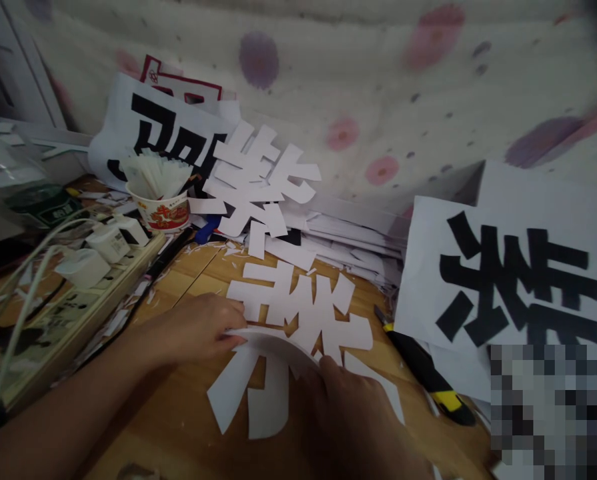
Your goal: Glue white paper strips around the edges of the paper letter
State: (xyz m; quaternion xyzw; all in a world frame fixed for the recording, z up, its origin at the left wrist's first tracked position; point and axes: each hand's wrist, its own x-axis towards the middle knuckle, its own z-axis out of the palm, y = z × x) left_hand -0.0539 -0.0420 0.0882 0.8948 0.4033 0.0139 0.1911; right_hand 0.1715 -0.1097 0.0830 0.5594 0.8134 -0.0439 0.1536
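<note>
My left hand [205, 327] pinches the left end of a thin white strip [281, 343], thumb and fingers closed on it. At the strip's other end, the fingers of my right hand [351, 400] are closed on it, partly in shadow. The strip bows in an arc between both hands, above a white cut-out character [308, 310] lying flat on the wooden table [173, 427]. The strip and my right hand hide part of that cut-out's middle and lower side. Whether the strip touches it, I cannot tell.
Right of the cut-out lies a black and yellow utility knife [425, 373], beside a printed character sheet [513, 273]. Another white cut-out [251, 177] leans at the back. On the left are a paper bowl [163, 210] of thin pale strips and a power strip [73, 307] with chargers and cables.
</note>
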